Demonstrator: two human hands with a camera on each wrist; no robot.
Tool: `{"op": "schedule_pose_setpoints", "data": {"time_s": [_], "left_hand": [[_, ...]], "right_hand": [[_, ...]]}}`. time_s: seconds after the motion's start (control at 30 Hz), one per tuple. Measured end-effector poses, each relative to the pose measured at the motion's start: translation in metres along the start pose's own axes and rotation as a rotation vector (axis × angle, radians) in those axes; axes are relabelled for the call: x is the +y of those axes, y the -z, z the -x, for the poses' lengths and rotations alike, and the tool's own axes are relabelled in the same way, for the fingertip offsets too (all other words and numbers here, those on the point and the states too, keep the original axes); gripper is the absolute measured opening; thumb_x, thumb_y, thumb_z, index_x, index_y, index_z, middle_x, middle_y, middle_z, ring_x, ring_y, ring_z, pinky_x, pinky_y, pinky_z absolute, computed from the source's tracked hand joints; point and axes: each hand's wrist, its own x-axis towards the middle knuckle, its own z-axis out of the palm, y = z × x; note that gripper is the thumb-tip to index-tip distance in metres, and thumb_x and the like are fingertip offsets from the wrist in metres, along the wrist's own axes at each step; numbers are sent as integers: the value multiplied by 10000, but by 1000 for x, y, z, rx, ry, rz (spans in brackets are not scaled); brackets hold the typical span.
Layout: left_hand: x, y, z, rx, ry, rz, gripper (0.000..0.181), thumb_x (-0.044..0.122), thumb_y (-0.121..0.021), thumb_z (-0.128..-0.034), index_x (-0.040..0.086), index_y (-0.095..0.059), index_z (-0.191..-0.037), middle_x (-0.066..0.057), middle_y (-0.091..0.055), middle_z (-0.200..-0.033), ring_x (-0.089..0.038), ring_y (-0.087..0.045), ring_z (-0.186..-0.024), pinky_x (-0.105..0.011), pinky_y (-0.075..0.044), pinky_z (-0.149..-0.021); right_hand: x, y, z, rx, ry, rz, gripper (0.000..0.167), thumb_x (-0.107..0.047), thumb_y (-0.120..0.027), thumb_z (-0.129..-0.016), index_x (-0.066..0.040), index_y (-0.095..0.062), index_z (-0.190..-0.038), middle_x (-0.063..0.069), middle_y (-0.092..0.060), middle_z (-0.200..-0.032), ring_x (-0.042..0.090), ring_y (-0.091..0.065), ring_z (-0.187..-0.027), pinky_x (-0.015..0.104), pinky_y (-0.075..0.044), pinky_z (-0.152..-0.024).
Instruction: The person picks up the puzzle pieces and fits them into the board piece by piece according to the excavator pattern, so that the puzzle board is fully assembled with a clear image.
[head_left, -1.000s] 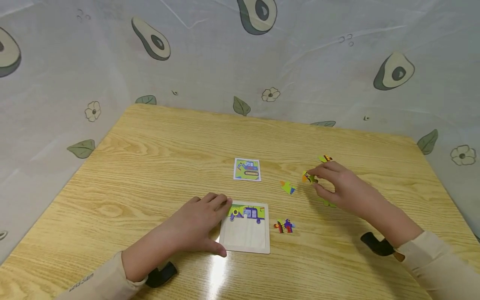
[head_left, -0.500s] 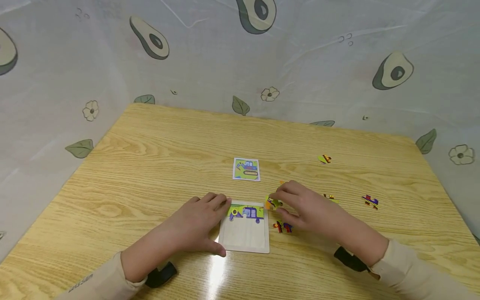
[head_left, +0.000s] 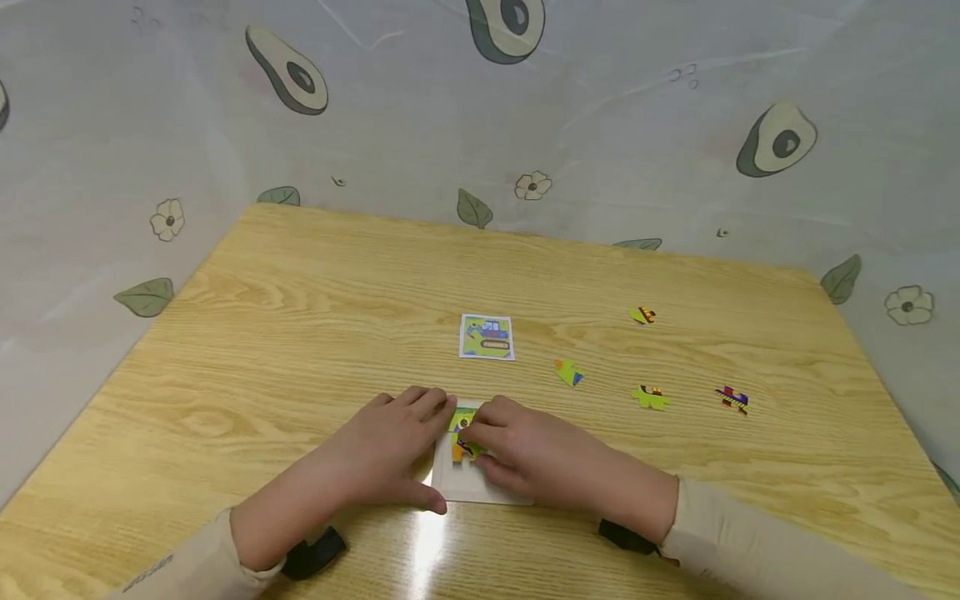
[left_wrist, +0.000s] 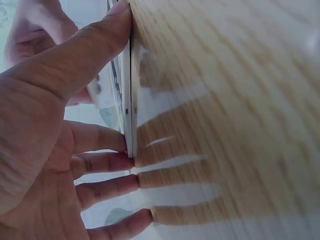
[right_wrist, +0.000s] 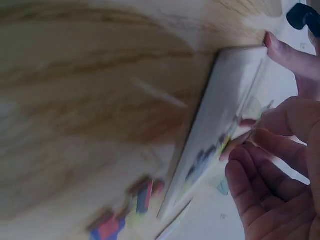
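Observation:
In the head view my left hand point(head_left: 393, 450) spans the left side of a pale square puzzle tray point(head_left: 444, 483), holding it between thumb and fingers at its near and far left corners. In the left wrist view, the thumb point(left_wrist: 95, 47) touches the tray's edge point(left_wrist: 129, 100). My right hand point(head_left: 536, 454) pinches a green and orange jigsaw piece point(head_left: 459, 451) over the tray's left part, just below a fitted green piece point(head_left: 462, 416). The right hand covers much of the tray; whether the held piece touches it, I cannot tell.
A picture card of a blue excavator point(head_left: 487, 337) lies beyond the tray. Loose pieces lie to the right: a green and blue one point(head_left: 569, 372), a green one point(head_left: 651, 397), a purple and red one point(head_left: 733, 399), and one farther back point(head_left: 642, 316).
My right hand has carried the green and orange piece from the loose pieces leftward and nearer, over the tray. The left hand has stayed at the tray's left side.

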Motion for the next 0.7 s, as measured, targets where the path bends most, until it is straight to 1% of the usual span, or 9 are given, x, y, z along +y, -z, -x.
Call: {"op": "schedule_pose_setpoints", "data": {"time_s": [0.1,0.3,0.43,0.57,0.7], "left_hand": [[0,-2,1,3,4,7,1166,778,-764,-737,41,-441,-1581,-70,-516,-1558,-266,-494,-1434,-484,-514,-1033],[0,-1,1,1,2,-4,1161,777,-760,-742,41,-441,-1582,-68,-517,-1558,-263,-493,-1432,-468,-511,-1019],[0,0,2,-1,-2,2,1142,752,-769,-758,34,-437,-1582,-78,-514,-1558,-276,-491,-1433,-480,-513,-1019],[0,0,2,-5,0,10,1146,757,-767,-758,38,-434,-1586,-79,-510,-1565,-280,-488,-1440,-489,-514,-1029],[1,1,2,-8,1,2,1140,752,-772,-755,41,-441,-1582,-80,-515,-1562,-281,-488,-1441,-486,-514,-1028]], "right_hand": [[-3,-6,-6,-11,8,31,230,-162,-666,-999,-123,-734,-1215,-9,-668,-1112,119,-618,-1011,236,-560,-844],[-6,-15,-12,39,30,130,145,-149,-678,-966,-148,-747,-1093,-36,-655,-993,116,-600,-920,226,-539,-775],[-9,-17,-15,51,66,241,112,-154,-711,-926,-143,-741,-1034,-53,-652,-932,112,-576,-865,209,-517,-749],[-14,-16,-16,60,98,355,121,-157,-748,-896,-134,-741,-1014,-57,-673,-920,106,-551,-818,194,-500,-745],[-18,-16,-16,34,126,453,138,-136,-748,-892,-122,-744,-1029,-60,-696,-924,103,-517,-791,191,-483,-758]]}}
